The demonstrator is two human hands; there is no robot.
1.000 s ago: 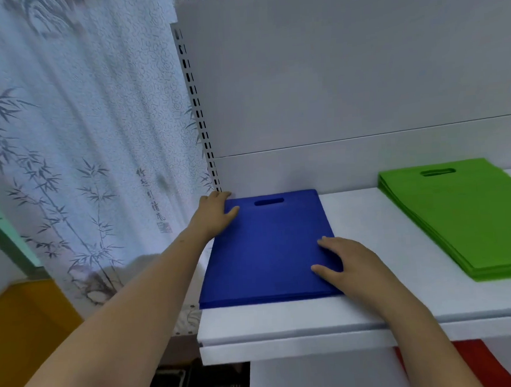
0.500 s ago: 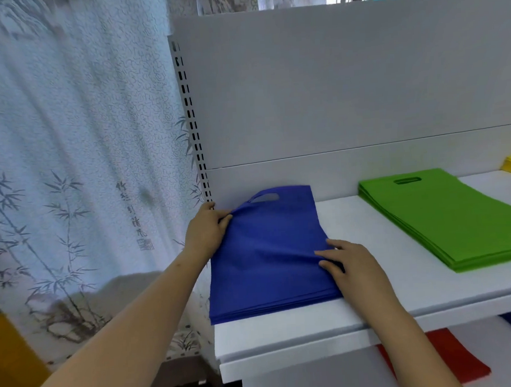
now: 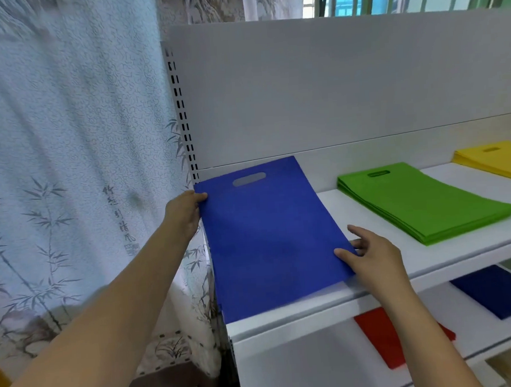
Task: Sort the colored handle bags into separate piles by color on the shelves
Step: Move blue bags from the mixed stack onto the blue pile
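Since half a second ago the top blue bag (image 3: 269,237) has come up off its pile: its handle end, then only bulging at one corner, now stands tilted well above the upper shelf (image 3: 432,260) at that shelf's left end, with the back panel visible through the cut-out handle, while its near edge hangs down at the shelf's front edge. Whatever of the blue pile lies beneath is hidden behind the raised sheet. The left hand (image 3: 185,211) pinches the far left corner, thumb on the upper face and fingers behind. The right hand (image 3: 368,253) holds the right edge near the front, thumb on top, the other fingers loosely spread beyond the edge; how far they curl under the bag cannot be told. The bag looks very light, thin and limp, a non-woven fabric that sags between the two holds and shows a soft fold across its middle, so it likely needs a hold at two well-separated points, or through the handle slot, to stay flat. Further right on the same shelf lie a green pile (image 3: 422,201) and, at the right end, a yellow pile (image 3: 497,157); on the lower shelf (image 3: 466,327) sit a red bag (image 3: 376,332) and a dark blue bag (image 3: 493,292).
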